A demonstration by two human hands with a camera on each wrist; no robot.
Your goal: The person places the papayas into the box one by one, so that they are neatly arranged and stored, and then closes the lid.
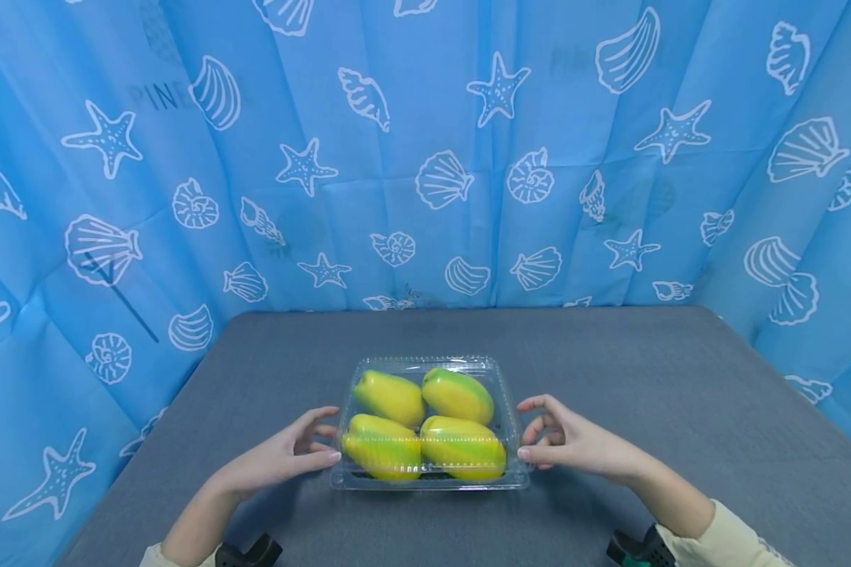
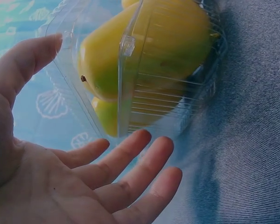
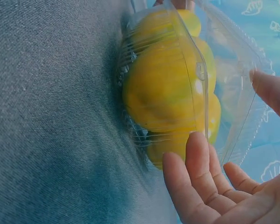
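Observation:
In the head view a clear plastic clamshell box (image 1: 429, 480) sits on the grey cloth, holding several yellow-green mangoes (image 1: 461, 446) in two rows. Its lid (image 3: 233, 107) stands at an angle to the base, apart along the side in the right wrist view. My left hand (image 1: 294, 449) is at the box's left side, thumb tip at the lid's edge in the left wrist view, fingers spread beside the base. On the opposite side my right hand (image 1: 570, 441) has its thumb at the lid edge and its loosely bent fingers by the base wall. Neither hand grips the box.
A grey cloth-covered table (image 1: 610, 354) lies under the box. Behind it and along both sides hangs a blue curtain (image 1: 397, 102) with white shells and starfish. Black wrist-worn devices (image 1: 255, 551) show near both sleeves.

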